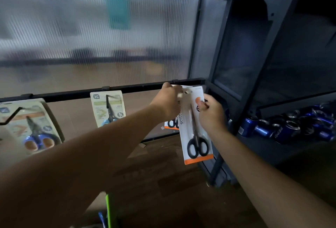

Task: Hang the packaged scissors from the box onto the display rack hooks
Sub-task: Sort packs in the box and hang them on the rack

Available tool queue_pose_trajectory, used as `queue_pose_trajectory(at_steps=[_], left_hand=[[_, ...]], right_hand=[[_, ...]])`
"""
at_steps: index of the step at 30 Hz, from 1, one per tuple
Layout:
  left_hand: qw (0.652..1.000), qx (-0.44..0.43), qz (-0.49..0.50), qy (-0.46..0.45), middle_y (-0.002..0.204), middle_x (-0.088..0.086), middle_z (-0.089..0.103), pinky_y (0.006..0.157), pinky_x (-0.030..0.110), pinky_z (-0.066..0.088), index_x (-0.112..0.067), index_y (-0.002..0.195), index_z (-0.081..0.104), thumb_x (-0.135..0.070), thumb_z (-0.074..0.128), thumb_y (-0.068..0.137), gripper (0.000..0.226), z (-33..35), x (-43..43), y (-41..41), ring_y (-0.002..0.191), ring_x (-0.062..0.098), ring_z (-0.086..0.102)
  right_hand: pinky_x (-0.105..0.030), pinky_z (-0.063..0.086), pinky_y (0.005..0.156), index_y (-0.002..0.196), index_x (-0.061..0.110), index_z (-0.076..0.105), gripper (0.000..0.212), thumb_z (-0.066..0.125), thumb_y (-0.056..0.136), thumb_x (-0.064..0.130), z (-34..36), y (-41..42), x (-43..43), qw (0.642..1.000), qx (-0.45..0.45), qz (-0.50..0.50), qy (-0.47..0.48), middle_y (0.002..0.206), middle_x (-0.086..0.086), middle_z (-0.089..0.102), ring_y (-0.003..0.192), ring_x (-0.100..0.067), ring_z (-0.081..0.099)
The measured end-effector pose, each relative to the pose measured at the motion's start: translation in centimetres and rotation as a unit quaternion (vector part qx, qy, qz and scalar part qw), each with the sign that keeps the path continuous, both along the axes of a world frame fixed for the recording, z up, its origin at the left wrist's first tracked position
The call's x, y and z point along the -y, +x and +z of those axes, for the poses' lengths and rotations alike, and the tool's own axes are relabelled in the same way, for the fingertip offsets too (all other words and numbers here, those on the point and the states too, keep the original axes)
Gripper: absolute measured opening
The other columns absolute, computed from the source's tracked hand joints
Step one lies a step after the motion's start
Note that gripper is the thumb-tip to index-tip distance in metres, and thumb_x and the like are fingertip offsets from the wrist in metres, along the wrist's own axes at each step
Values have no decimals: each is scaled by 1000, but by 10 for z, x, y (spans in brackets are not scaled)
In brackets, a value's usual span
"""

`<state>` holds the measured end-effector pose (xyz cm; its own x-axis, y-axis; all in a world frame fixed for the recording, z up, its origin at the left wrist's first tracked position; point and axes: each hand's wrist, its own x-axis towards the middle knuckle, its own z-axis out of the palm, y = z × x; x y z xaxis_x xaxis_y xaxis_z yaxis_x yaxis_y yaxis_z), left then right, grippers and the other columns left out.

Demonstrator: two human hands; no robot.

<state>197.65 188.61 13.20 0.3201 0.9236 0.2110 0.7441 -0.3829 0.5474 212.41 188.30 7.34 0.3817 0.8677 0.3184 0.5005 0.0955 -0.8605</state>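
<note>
Item: packaged scissors (195, 127), black-handled, on a white card with an orange foot strip, held upright at the right end of the rack's lower rail (72, 94). Likely light; the card is probably stiff but bendable, the clear front slick, the hang slot easy to tear. Your left hand (170, 102) curls round the top edge by the slot, hiding any hook. Your right hand (211, 113) pinches the right edge, thumb on the face. Best gripped at the edges near the slot. Two hung packs (108, 108) sit further left.

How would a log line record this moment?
step: hanging scissors pack | left hand: grips its top at rack bar | right hand: pinches its side | hung nearby: blue-handled pack
</note>
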Motion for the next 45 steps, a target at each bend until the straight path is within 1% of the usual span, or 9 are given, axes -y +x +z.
queue_pose_trajectory(at_steps=[5, 14, 18, 22, 27, 32, 37, 42, 45], left_hand=[[1000, -1, 26, -10, 131, 9, 35, 82, 24, 46, -13, 142, 44, 3, 48, 89, 56, -7, -10, 5, 101, 25, 54], [1000, -9, 3, -15, 128, 13, 38, 101, 33, 41, -12, 132, 51, -1, 50, 86, 47, -22, -14, 10, 116, 29, 48], [999, -27, 29, -32, 133, 12, 38, 88, 29, 44, -9, 137, 43, -2, 46, 90, 48, -19, -22, 7, 111, 29, 54], [997, -12, 54, -53, 122, 16, 47, 73, 31, 40, -2, 115, 49, 2, 42, 87, 29, -16, -34, 4, 106, 32, 54], [993, 20, 80, -79, 133, 12, 44, 72, 29, 37, -6, 131, 43, 4, 38, 87, 46, -20, -44, 7, 106, 27, 50], [992, 57, 96, -62, 145, 8, 41, 81, 22, 35, -12, 147, 30, 4, 42, 87, 64, -28, -47, 5, 125, 24, 46], [990, 75, 102, -67, 139, 6, 44, 72, 21, 37, -14, 139, 38, 4, 43, 86, 56, -30, -46, 2, 114, 20, 48], [992, 51, 100, -64, 136, 9, 46, 79, 25, 34, -10, 136, 40, 1, 45, 87, 51, -31, -43, -1, 119, 25, 48], [992, 34, 100, -66, 144, 8, 39, 87, 22, 32, -10, 142, 35, 2, 45, 88, 56, -34, -38, -5, 128, 24, 42]], right_hand=[[-28, 45, 66, 110, 18, 66, 24, 45, 103, 26, -9, -3, -12, 1000, -6, 11, 2, 97, -2, 69, 88, -18, 62], [-33, 47, 72, 106, 13, 68, 23, 47, 101, 23, -27, 5, -16, 1000, -15, 14, 19, 90, -3, 69, 84, -22, 63], [-31, 43, 69, 108, 10, 65, 20, 48, 101, 20, -26, 2, -29, 999, -9, 32, 15, 91, -3, 65, 84, -22, 60], [-26, 39, 66, 111, 9, 61, 17, 52, 100, 19, -20, 1, -53, 999, -14, 36, -6, 93, -1, 60, 85, -19, 56], [-30, 41, 73, 104, 11, 54, 8, 54, 98, 16, -30, -2, -82, 999, -25, 34, -23, 94, -5, 60, 88, -24, 57], [-31, 42, 73, 100, 19, 45, 11, 56, 98, 20, -40, -7, -90, 999, -24, 38, -11, 92, -1, 57, 87, -22, 55], [-28, 39, 71, 100, 18, 42, 12, 54, 99, 21, -41, -10, -88, 999, -17, 47, -6, 91, 3, 56, 86, -19, 55], [-28, 39, 69, 101, 16, 45, 10, 50, 100, 24, -38, -13, -84, 999, -3, 45, -15, 99, -4, 63, 87, -21, 57], [-33, 46, 75, 113, 10, 48, 25, 49, 100, 31, -35, -14, -80, 998, 15, 36, -42, 112, -12, 63, 98, -29, 60]])
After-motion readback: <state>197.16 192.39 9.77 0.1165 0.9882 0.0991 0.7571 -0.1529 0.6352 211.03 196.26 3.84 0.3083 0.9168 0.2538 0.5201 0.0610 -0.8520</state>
